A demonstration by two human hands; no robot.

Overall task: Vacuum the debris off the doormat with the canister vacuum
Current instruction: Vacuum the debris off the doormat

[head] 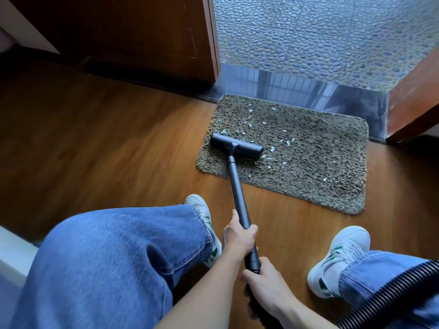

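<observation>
Vacuum wand (pixel 237 193) slants onto the doormat (pixel 308 167), left hand (pixel 238 238) ahead of right hand (pixel 268 283), both grips curled round it.

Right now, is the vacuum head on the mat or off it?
On it: the head lies flat on the mat, at its left edge, white scraps ahead and right of it.

There is one doormat (pixel 308 167), one vacuum wand (pixel 237 188) with one floor head (pixel 236 148), and one ribbed hose (pixel 392 295). Two hands show, a left hand (pixel 238 236) and a right hand (pixel 268 283), plus two white shoes (pixel 339 257). White scraps (pixel 272 148) number roughly two dozen (some too small to count).
</observation>
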